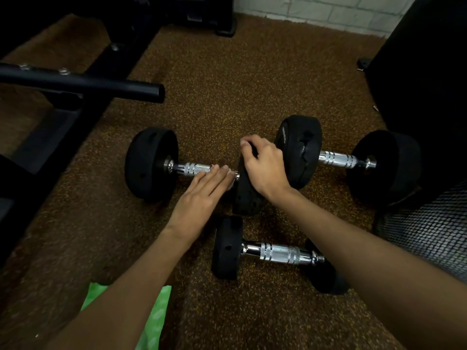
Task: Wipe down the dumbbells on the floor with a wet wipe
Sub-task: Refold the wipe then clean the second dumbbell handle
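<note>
Lying under both hands [202, 190]: L dumbbell [151, 164]

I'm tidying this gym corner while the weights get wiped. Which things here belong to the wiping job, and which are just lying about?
Part of the job:
- three black dumbbells with chrome handles: left, right, nearest
- white wet wipe under the left hand
- right hand steadying the left dumbbell's plate
- green wipes packet

Just lying about:
- black metal bench frame
- black mesh basket

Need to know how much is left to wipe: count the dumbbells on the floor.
3. Left dumbbell under both hands, right dumbbell beside it, near dumbbell partly under the right forearm. None visibly hidden.
</note>
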{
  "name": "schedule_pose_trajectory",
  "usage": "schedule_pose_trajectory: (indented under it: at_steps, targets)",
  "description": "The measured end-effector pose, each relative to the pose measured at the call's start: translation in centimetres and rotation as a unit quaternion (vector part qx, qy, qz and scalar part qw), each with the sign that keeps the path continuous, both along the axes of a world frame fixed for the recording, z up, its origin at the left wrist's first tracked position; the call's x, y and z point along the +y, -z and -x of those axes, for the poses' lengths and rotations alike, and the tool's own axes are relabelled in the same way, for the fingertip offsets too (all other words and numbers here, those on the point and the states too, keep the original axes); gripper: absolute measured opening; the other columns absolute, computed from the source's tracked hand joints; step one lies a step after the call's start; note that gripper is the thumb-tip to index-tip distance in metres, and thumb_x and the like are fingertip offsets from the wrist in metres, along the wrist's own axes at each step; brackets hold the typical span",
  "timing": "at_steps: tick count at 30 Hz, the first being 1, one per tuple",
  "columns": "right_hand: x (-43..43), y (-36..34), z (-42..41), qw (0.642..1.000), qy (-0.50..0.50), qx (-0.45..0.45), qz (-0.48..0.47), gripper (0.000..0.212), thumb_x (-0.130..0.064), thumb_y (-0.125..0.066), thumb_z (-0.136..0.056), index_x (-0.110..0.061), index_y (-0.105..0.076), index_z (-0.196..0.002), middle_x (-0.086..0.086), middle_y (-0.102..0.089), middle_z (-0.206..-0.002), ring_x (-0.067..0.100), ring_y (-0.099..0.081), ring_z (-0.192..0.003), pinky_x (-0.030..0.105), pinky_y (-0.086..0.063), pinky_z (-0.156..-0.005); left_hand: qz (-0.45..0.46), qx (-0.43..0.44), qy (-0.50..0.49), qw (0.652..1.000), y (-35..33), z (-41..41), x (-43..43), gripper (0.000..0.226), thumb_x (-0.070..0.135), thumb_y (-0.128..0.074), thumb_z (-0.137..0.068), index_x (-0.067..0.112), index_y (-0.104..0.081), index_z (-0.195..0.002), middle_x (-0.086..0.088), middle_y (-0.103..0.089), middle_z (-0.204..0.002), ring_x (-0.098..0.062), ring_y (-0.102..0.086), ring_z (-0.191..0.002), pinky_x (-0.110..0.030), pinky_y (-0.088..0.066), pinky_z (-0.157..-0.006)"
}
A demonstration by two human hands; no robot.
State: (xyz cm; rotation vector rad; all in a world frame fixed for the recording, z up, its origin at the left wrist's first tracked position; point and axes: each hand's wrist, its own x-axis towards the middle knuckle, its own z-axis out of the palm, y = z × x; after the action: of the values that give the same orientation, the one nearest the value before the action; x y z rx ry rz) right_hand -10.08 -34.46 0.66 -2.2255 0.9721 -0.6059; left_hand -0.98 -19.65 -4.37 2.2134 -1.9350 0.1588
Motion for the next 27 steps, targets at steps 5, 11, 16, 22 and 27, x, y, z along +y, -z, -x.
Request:
schedule_pose_trajectory:
  at_steps: [5, 11, 16, 22, 27]
  targets:
    - [0.1, 0.0, -0.1, 1.0, 0.004, 0.002, -0.002, 0.03, -0.035, -0.041, -0.096, -0.02, -0.063, -0.11, 0.004, -0.064, -0.111, 0.019, -0.056, -0.108, 0.036, -0.045, -0.093, -0.033, -0.045, 0.006, 0.998, 0.0, 0.8, 1.0, 0.059, 0.004, -0.031, -0.081, 0.002, -0.044, -0.139, -0.015, -0.044, -0.144, -0.029, -0.042, -0.132, -0.045, -0.03, -0.108]
    - [0.4, -0.4, 0.1, 1.0, -0.003, 0.019, -0.007, 0.031, -0.036, -0.039, -0.096, -0.019, -0.062, -0.11, 0.005, -0.063, -0.112, 0.021, -0.053, -0.111, 0.036, -0.043, -0.093, -0.089, -0.017, -0.014, 0.996, 0.7, 1.5, 2.8, 0.057, 0.005, -0.04, -0.082, 0.008, -0.043, -0.139, -0.013, -0.047, -0.141, -0.026, -0.052, -0.126, -0.037, -0.035, -0.108]
    - [0.1, -1.4, 0.4, 0.997, -0.04, 0.062, -0.024, 0.03, -0.035, -0.042, -0.097, -0.016, -0.06, -0.11, 0.007, -0.063, -0.11, 0.021, -0.054, -0.107, 0.03, -0.039, -0.087, -0.056, 0.176, -0.13, 0.974, -2.8, 2.0, 2.3, 0.056, 0.006, -0.046, -0.095, 0.021, -0.028, -0.146, -0.01, -0.048, -0.14, -0.026, -0.057, -0.116, -0.041, -0.049, -0.093]
    - [1.0, -5.5, 1.3, 0.995, -0.075, 0.051, -0.042, 0.036, -0.032, -0.047, -0.097, -0.011, -0.052, -0.126, 0.007, -0.063, -0.116, 0.015, -0.059, -0.105, 0.018, -0.045, -0.085, 0.173, 0.309, -0.158, 0.922, -9.3, 2.3, 0.0, 0.027, 0.02, -0.056, -0.094, 0.013, -0.044, -0.117, 0.004, -0.061, -0.103, -0.008, -0.064, -0.087, -0.028, -0.057, -0.068]
    - [1.1, -9.6, 4.0, 0.988, -0.012, -0.078, -0.132, 0.027, -0.036, -0.047, -0.096, -0.021, -0.058, -0.116, -0.009, -0.066, -0.095, -0.004, -0.061, -0.078, 0.002, -0.046, -0.067, 0.239, 0.371, -0.134, 0.887, -12.7, 4.0, -4.7, 0.022, 0.017, -0.062, -0.09, 0.01, -0.046, -0.102, 0.008, -0.06, -0.089, 0.004, -0.061, -0.077, -0.01, -0.048, -0.062]
